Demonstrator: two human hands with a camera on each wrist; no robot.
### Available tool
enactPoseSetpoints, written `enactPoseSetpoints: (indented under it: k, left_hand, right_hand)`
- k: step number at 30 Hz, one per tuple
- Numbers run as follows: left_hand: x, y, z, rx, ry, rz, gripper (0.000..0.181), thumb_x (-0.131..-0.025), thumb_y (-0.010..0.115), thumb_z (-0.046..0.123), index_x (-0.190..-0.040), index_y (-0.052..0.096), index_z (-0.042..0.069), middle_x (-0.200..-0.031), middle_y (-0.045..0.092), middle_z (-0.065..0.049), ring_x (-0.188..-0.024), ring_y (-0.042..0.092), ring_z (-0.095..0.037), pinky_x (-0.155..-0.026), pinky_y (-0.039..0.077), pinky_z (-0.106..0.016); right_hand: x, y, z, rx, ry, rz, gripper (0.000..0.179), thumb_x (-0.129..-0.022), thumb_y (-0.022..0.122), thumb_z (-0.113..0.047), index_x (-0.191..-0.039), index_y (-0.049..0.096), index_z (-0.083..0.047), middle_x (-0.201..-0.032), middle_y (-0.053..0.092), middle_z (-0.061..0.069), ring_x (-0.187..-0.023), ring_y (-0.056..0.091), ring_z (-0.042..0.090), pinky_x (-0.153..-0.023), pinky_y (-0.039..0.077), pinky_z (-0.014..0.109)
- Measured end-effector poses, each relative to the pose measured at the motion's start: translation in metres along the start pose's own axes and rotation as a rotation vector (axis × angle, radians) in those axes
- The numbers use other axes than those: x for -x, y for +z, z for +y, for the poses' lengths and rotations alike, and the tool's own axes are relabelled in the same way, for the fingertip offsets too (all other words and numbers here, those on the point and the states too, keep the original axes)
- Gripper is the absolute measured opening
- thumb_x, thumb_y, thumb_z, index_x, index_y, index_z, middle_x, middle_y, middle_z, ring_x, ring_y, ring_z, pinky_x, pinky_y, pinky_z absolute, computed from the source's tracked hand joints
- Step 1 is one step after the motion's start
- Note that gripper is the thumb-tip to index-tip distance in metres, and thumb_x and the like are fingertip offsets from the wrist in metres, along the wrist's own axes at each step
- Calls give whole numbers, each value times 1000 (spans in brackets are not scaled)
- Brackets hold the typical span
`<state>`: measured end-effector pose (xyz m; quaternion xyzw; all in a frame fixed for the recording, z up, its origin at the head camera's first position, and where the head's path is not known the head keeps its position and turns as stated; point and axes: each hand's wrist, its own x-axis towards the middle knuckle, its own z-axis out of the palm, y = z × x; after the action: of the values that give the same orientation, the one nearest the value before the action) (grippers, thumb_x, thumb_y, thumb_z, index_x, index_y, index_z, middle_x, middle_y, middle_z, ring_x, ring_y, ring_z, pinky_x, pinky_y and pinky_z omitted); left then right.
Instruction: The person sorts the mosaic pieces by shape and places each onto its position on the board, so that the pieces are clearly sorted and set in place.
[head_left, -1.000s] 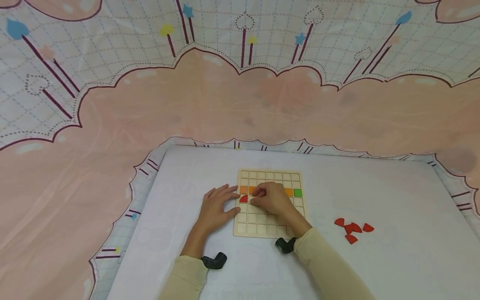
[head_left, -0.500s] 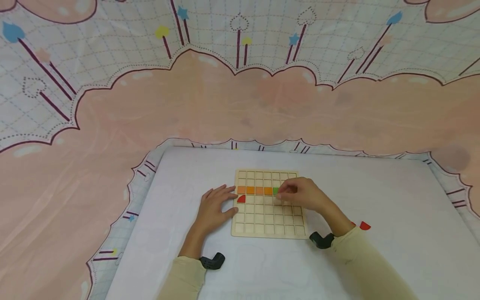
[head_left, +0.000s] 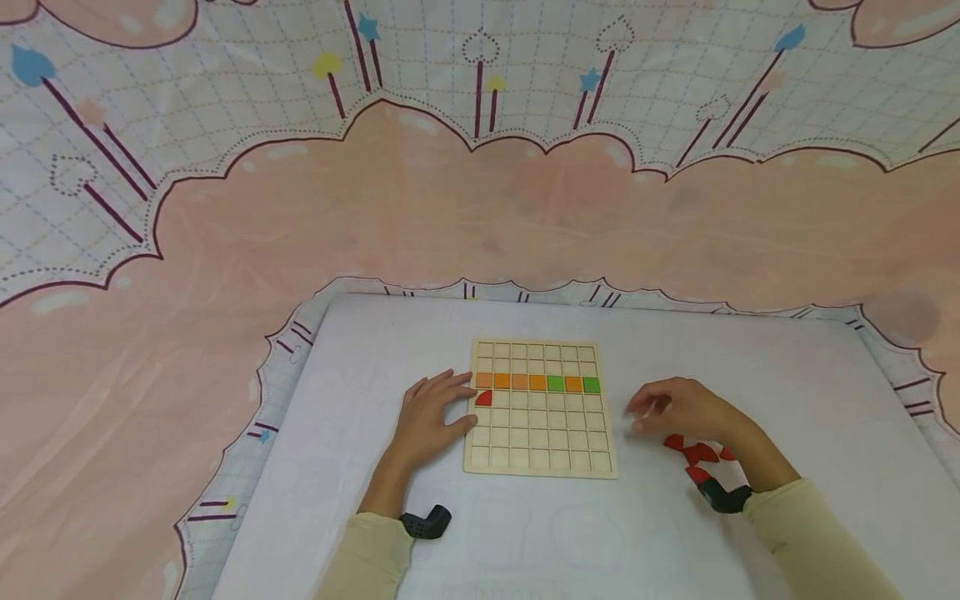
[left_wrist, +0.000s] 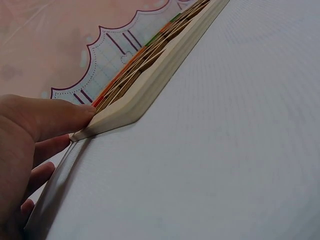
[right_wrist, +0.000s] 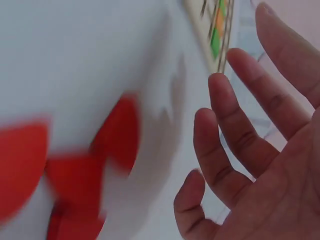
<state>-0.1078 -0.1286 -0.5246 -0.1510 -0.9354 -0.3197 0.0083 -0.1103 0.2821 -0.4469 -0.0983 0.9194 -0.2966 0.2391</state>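
Tan sleeves [head_left: 817, 533] and black wrist cameras [head_left: 427, 522] reach in over a white desk [head_left: 540, 542]. Under and beside the right wrist, at least five loose red pieces [head_left: 707, 452] lie bunched on the desk, partly covered, none of them in a cell. The right hand [head_left: 686, 410] hangs just past them, its grip released and holding nothing, fingers loosely bent. Opposite, the left hand [head_left: 435, 425] lies at the left edge of a flat wooden grid board [head_left: 518, 436], fingers spread and thumb touching the rim; its grip is relaxed, apparently steadying the board rather than grasping it.

The board's three nearest rows carry no pieces. In the next, one red piece [head_left: 484, 398] sits in the leftmost cell beside six bare ones. Just beyond, seven orange and green tiles [head_left: 537, 382] fill a row from end to end, while the two farthest rows are unfilled. By appearances, one row is complete and a second barely begun, with the loose red pieces left to handle. Behind the desk spreads a peach-coloured printed cloth [head_left: 480, 217].
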Motion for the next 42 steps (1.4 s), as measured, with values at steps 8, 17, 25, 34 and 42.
enactPoseSetpoints:
  k: [8,17,25,34,42]
  left_hand:
    - [0,0,0,-6,4,4,39,-86,77,32,-124,72,22,-150,58,6,-149,41,-21,-123,22,-58]
    - [1,0,1,6,-3,-4,39,-86,77,31,-124,72,22,-150,58,5,-150,40,-21,-124,21,-58]
    - [1,0,0,10,-5,-3,39,-86,77,31,-123,72,22,-150,58,6,-150,40,-21,-124,21,-58]
    - [1,-1,3,9,-4,-14,39,-86,77,31,-124,72,21,-150,58,5,-150,40,-22,-124,21,-58]
    - [0,-1,2,6,-10,-10,39,-87,77,31,-124,72,21,-150,57,5,-150,40,-21,-124,20,-58]
  right_hand:
    - [27,-17,43,-18,74,-30,34,-83,83,-34,-111,74,-18,-103,67,1,-94,57,22,-69,54,32]
    - [49,-32,90,-13,68,-28,33,-85,81,-28,-113,73,-13,-106,68,2,-97,56,20,-73,52,25]
    - [55,-34,109,-63,22,-27,35,-84,83,-25,-113,71,-10,-98,64,3,-85,52,8,-70,48,22]
    - [58,-35,111,-50,21,-43,29,-81,84,-20,-107,70,-14,-97,60,2,-87,50,11,-71,46,22]
    - [53,-32,110,47,-38,28,21,-82,84,-24,-96,68,-21,-86,58,-4,-81,50,7,-68,45,22]
